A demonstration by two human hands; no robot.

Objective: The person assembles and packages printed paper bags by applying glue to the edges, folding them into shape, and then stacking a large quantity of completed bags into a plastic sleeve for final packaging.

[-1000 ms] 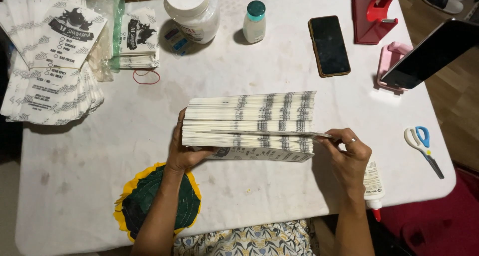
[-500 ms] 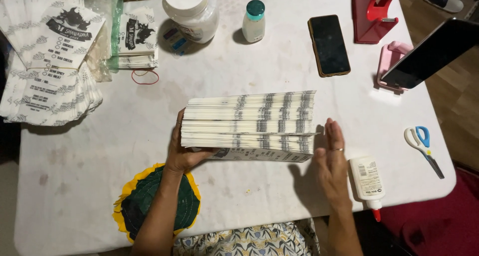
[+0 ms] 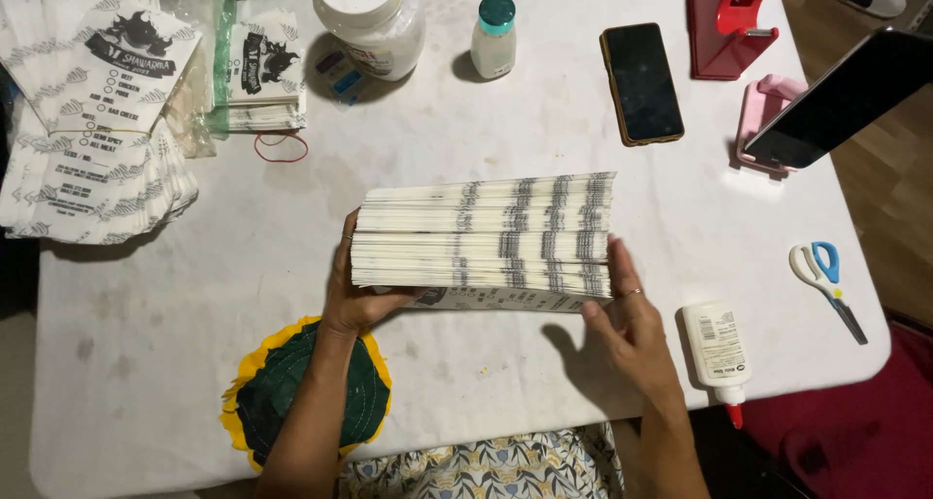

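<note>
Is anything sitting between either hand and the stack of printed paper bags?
No. The left hand grips the left end of the paper bag stack directly, and the right hand rests against its right end. Nothing lies between.

Printed white paper bags (image 3: 92, 120) fan out at the table's (image 3: 486, 402) far left corner, a smaller bundle (image 3: 264, 79) beside them. A white-labelled jar (image 3: 372, 23) and small bottle (image 3: 495, 38) stand along the far edge; a dark-screened phone (image 3: 641, 83) (lying flat) and a propped tablet (image 3: 844, 96) sit rightward. A labelled glue bottle (image 3: 717, 348) lies near the right corner.
</note>
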